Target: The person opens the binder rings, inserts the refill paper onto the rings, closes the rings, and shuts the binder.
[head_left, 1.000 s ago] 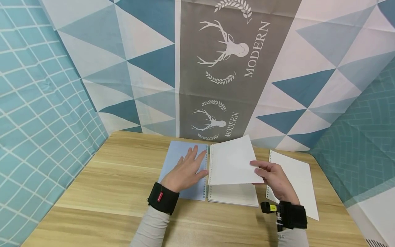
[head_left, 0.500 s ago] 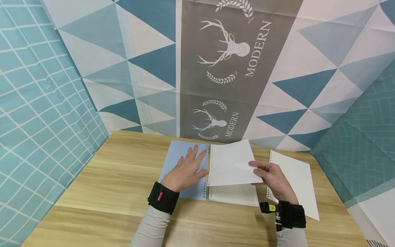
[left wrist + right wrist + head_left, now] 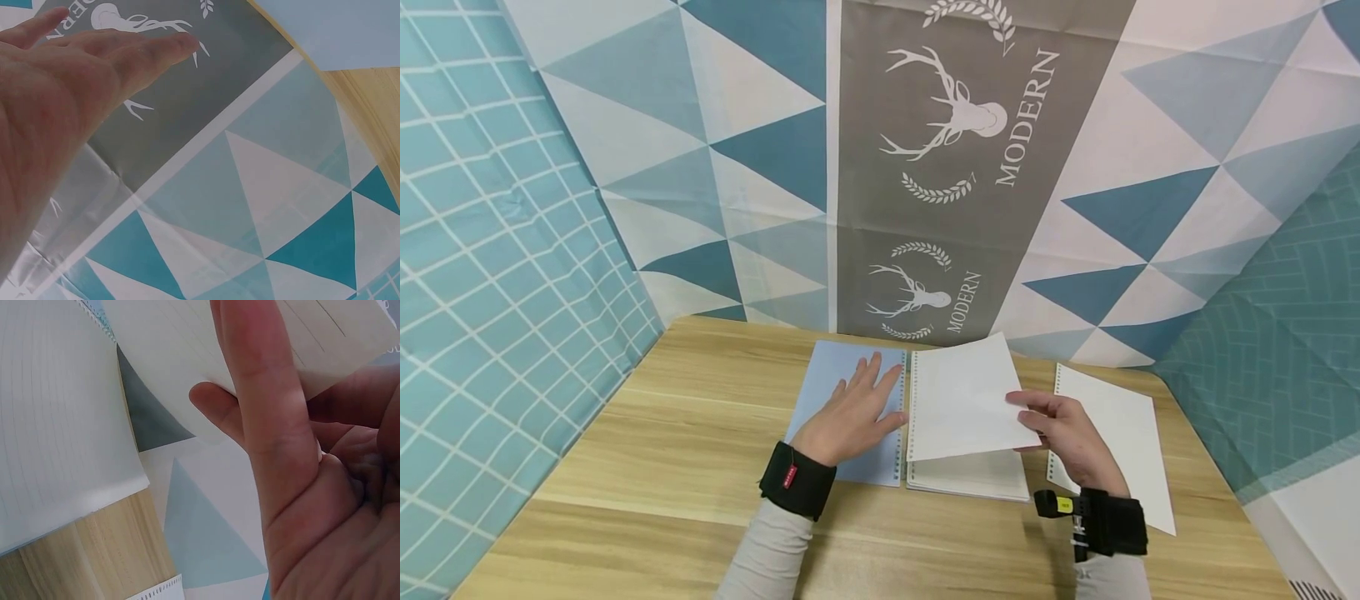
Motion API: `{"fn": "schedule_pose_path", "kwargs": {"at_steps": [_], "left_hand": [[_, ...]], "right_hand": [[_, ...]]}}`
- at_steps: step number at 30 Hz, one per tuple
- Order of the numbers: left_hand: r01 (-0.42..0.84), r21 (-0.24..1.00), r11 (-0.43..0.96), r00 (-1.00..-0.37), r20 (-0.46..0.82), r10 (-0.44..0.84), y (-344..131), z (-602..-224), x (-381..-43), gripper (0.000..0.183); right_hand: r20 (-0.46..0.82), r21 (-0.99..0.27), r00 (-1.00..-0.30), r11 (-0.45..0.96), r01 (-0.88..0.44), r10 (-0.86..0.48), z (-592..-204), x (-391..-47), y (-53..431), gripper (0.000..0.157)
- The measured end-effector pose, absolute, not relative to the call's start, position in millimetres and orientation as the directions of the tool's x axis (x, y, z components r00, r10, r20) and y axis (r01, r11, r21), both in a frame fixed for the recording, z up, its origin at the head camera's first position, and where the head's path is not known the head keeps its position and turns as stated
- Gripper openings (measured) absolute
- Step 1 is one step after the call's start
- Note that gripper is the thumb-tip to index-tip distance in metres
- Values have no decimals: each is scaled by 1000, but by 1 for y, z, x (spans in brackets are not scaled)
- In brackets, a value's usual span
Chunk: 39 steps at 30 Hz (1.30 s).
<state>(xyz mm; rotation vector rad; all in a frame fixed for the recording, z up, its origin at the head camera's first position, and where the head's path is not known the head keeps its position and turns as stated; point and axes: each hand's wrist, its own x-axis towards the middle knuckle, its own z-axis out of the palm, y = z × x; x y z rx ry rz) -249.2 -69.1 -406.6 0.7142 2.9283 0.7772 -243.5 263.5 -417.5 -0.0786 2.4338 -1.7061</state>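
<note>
Right hand (image 3: 1070, 433) is grasping one page (image 3: 966, 400), thumb and fingers pinching it at the right edge. That page is hanging raised over the paper stack (image 3: 967, 475), lower right part standing clear of the sheets below, holed left edge running along the stack's left side. Right wrist view is showing ruled lines on page and stack.

Left hand (image 3: 853, 421) is holding nothing; fingers are spreading, palm facing down over the blue cover (image 3: 874, 464). Can't tell if it's touching. Cover is lying just left of the stack, its row of holes facing the stack across a narrow gap.

Loose sheet (image 3: 1123, 442) is lying to the right of the stack, holes running down its left edge, right hand partly blocking it in the head view. Everything paper is sitting on the wooden table (image 3: 647, 467).

Both wrists are wearing black bands: left band (image 3: 797, 481) is carrying a red tag, right band (image 3: 1112, 523) a yellow label. Behind the table, a wall cloth (image 3: 775, 167) is showing triangles, deer heads and "MODERN".
</note>
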Motion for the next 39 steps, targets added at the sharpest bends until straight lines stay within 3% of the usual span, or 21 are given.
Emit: {"fn": "schedule_pose_path", "kwargs": {"at_steps": [20,39], "left_hand": [[425,471,773,-893,77,444,-68,-407,-249,66],[423,480,769,-891,65,449,-68,-409,-249,66]], "right_hand": [[-140,-901,-977,429,59,-160,-421,-245,264,40],[-143,-894,-955,448,13,-258,-422,-245,267,45]]}}
